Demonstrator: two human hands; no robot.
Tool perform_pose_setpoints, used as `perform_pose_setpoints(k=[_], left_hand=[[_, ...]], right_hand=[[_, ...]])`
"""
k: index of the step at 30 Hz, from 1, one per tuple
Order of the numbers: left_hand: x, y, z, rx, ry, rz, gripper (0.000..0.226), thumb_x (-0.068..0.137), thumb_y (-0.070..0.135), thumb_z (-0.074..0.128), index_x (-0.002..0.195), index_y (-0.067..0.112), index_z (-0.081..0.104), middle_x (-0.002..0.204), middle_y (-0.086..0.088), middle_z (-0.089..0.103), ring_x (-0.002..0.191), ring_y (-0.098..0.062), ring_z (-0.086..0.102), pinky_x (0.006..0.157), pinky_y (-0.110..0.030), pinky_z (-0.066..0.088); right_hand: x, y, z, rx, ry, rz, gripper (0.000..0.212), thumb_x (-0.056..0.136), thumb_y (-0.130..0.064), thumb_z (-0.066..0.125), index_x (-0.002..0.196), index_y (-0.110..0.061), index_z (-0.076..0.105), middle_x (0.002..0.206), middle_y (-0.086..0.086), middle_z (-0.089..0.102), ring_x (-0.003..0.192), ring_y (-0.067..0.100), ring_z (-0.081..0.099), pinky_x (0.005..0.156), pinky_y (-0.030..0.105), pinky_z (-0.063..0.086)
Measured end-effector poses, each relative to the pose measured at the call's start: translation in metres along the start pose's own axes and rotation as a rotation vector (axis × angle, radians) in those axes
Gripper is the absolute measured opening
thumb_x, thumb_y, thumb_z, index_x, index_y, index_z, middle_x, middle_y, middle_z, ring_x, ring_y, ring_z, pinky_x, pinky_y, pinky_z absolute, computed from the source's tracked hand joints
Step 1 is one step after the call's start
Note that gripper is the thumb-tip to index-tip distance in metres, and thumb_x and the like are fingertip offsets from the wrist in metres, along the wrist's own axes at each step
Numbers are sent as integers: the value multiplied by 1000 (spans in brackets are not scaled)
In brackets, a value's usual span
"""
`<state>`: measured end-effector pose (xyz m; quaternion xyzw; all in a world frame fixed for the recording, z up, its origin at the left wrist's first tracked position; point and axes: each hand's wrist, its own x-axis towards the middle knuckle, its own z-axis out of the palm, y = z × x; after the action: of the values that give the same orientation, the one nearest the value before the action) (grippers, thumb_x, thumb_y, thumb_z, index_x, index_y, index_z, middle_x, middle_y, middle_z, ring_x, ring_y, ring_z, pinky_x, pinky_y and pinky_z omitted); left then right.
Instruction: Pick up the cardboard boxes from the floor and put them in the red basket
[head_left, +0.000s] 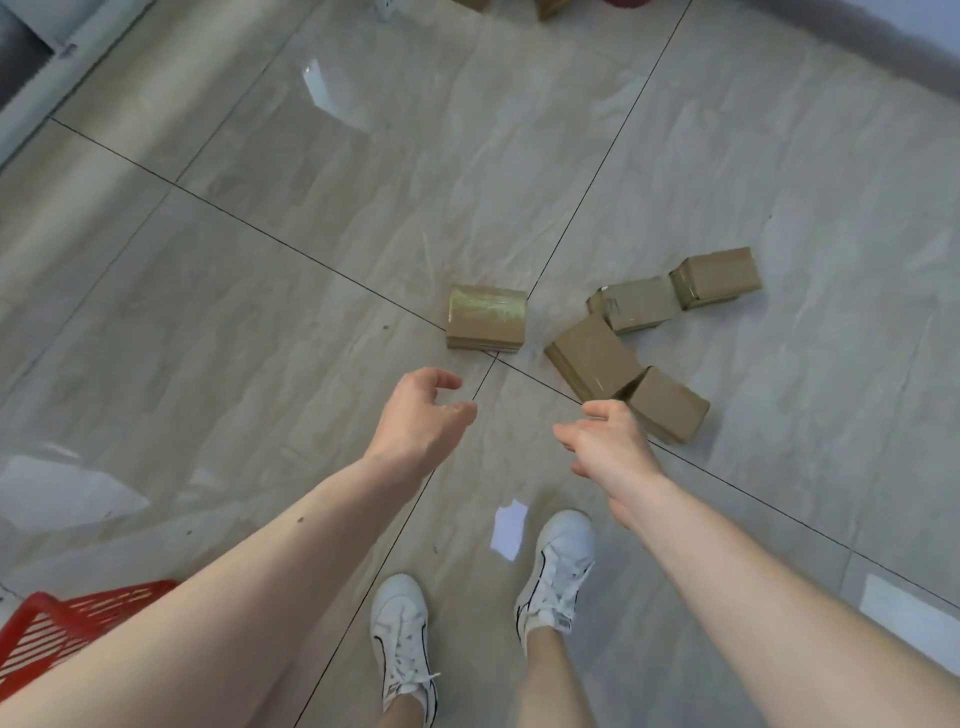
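Observation:
Several small taped cardboard boxes lie on the tiled floor ahead of me. One box (487, 326) sits alone just beyond my left hand (421, 415). A cluster lies to the right: a flat box (592, 358), a box (667, 410) right behind my right hand (610, 447), and two further back (636, 304) (719, 275). Both hands reach forward, empty, fingers loosely curled. A corner of the red basket (67, 623) shows at the lower left, partly hidden by my left arm.
My two feet in white sneakers (402, 639) (556, 566) stand on the floor below the hands. More cardboard boxes (550, 8) peek in at the top edge. A wall base runs along the upper left and upper right corners.

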<state>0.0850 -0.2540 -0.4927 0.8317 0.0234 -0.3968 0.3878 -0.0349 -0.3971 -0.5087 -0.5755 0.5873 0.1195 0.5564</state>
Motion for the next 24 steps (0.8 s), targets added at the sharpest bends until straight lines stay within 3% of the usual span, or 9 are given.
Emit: perform_pose_setpoints(k=[6, 10, 12, 15, 18, 21, 23, 24], left_hand=[[48, 27, 29, 1, 41, -52, 36, 86, 21, 64, 122, 24, 61, 137, -1, 50, 110, -11, 48, 87, -28, 39], [85, 23, 44, -16, 66, -86, 38, 86, 20, 64, 124, 22, 59, 139, -1, 50, 113, -11, 48, 95, -31, 41], [107, 15, 53, -14, 73, -106, 43, 87, 20, 64, 129, 21, 56, 139, -4, 49, 111, -12, 48, 98, -31, 41], [147, 0, 65, -21, 74, -140, 51, 89, 24, 63, 138, 21, 47, 143, -7, 46, 125, -19, 49, 105, -36, 41], [194, -16, 77, 14, 80, -102, 57, 90, 29, 60, 143, 18, 41, 148, -5, 41, 132, -20, 45, 109, -43, 41], [241, -33, 87, 33, 94, -105, 59, 90, 28, 60, 144, 14, 39, 150, -6, 39, 135, -22, 43, 108, -41, 41], [267, -42, 93, 25, 93, -122, 59, 92, 25, 58, 145, 13, 36, 151, -7, 38, 135, -23, 41, 98, -31, 39], [279, -46, 95, 17, 92, -136, 59, 93, 23, 58, 145, 12, 34, 150, -7, 39, 134, -22, 41, 91, -28, 35]], right_hand=[[62, -27, -17, -77, -43, 22, 55, 83, -16, 65, 134, -16, 45, 116, 3, 58, 106, 19, 58, 101, 43, 49], [109, -40, -11, -147, -85, 14, 59, 82, -21, 64, 138, -19, 43, 114, -5, 57, 115, 22, 56, 102, 43, 48], [135, -41, -3, -217, -105, 15, 62, 82, -24, 64, 140, -21, 41, 124, -4, 56, 117, 23, 56, 103, 43, 47], [177, -41, 14, -307, -116, 4, 67, 84, -23, 64, 146, -19, 36, 143, 2, 46, 123, 22, 51, 104, 39, 45], [222, -37, 36, -280, -157, 1, 70, 86, -21, 65, 149, -17, 33, 145, 1, 45, 127, 21, 48, 99, 31, 40], [261, -29, 58, -263, -205, -19, 74, 87, -21, 65, 152, -17, 28, 148, -2, 43, 131, 19, 45, 95, 25, 34], [285, -27, 71, -239, -227, -29, 75, 89, -25, 63, 153, -18, 25, 151, -3, 39, 136, 18, 41, 95, 24, 30], [296, -27, 78, -226, -237, -27, 69, 90, -27, 62, 149, -19, 29, 143, -5, 42, 130, 17, 44, 94, 24, 31]])
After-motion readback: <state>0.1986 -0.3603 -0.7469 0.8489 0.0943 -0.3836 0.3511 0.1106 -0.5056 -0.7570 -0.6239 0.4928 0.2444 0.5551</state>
